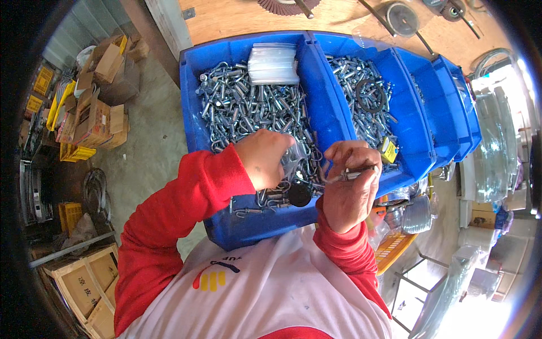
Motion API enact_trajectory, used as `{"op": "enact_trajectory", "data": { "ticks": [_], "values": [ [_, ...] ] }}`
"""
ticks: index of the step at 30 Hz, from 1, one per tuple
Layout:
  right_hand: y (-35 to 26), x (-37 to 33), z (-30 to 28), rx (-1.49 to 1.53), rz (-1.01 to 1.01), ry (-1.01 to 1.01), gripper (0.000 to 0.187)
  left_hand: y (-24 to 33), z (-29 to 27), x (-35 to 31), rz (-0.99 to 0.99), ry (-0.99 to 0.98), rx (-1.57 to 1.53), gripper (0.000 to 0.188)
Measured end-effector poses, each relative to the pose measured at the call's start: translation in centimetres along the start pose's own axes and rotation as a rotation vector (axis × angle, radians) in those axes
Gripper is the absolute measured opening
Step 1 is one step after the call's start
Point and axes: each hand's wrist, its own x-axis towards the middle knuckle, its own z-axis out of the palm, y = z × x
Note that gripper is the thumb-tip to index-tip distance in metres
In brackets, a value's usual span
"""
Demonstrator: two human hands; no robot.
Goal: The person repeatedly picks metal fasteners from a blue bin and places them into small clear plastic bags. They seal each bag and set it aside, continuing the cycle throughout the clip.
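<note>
My left hand (263, 158) is closed on a small clear plastic bag (293, 159) above the blue bin (248, 231) in front of me. To its right, my right hand (351, 186) pinches a metal hook bolt (351, 174) between thumb and fingers, near the bin's right wall. Many loose hook bolts (231, 110) fill the bin. A stack of clear plastic bags (273, 65) lies on top of them at the far side. Near the bin's front, between my hands, sits a round black object (299, 195) whose kind I cannot make out.
A second blue bin (412, 135) on the right holds metal fasteners, a dark ring (370, 95) and a yellow box (389, 150). More blue bins follow. Behind is a wooden board (226, 22) with metal rods. Cardboard boxes (93, 121) stand left; an orange crate (395, 251) lies lower right.
</note>
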Motion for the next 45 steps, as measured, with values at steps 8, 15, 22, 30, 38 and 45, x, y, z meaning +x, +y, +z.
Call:
{"op": "enact_trajectory", "data": {
  "ticks": [8,15,22,30,38,45],
  "values": [
    [5.3,-1.7,1.2,-0.717,-0.146,-0.244,0.039,0.5,-0.5,0.0,0.126,-0.036,-0.329,0.036],
    [-0.5,0.1,-0.9,-1.355,-0.136,-0.558,0.044,0.1,-0.6,-0.6,0.102,0.081,-0.13,0.044],
    [-3.5,1.0,-2.9,-1.189,-0.276,-0.615,0.01,3.3,-2.5,-0.3,0.097,0.202,0.167,0.016],
    [-0.6,4.7,-18.5,-1.077,0.406,-0.073,0.015,6.0,-1.7,2.4,-0.169,-0.134,-0.127,0.031],
    [8.7,4.7,-17.8,-1.496,0.472,-0.613,0.023,6.1,-1.1,4.7,-0.221,-0.081,-0.125,0.036],
    [6.5,3.2,-19.8,-1.304,0.413,-0.327,0.039,4.8,-2.0,4.5,-0.133,-0.085,-0.126,0.034]
  ]
}}
